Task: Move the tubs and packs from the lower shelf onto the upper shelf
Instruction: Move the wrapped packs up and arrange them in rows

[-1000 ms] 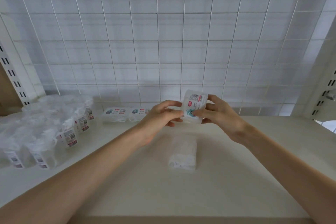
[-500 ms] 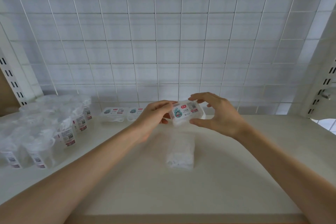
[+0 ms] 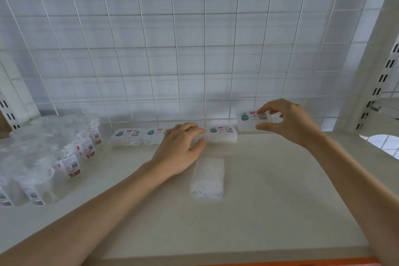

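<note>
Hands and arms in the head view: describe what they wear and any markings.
The left forearm and right forearm are bare to the frame's edge; no sleeves show. The left hand and right hand wear no gloves, and no ring, watch or bracelet is visible. No markings show.

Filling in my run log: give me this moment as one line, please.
stage: placing | right hand: pinches labelled tub right of row | left hand: grips row tub | loose pack: mid-shelf

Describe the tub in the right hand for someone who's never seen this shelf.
Find the wire grid behind the shelf; flat tubs line its foot. The tub at the row's right end is pinched by the right hand, higher than its neighbours.
</note>
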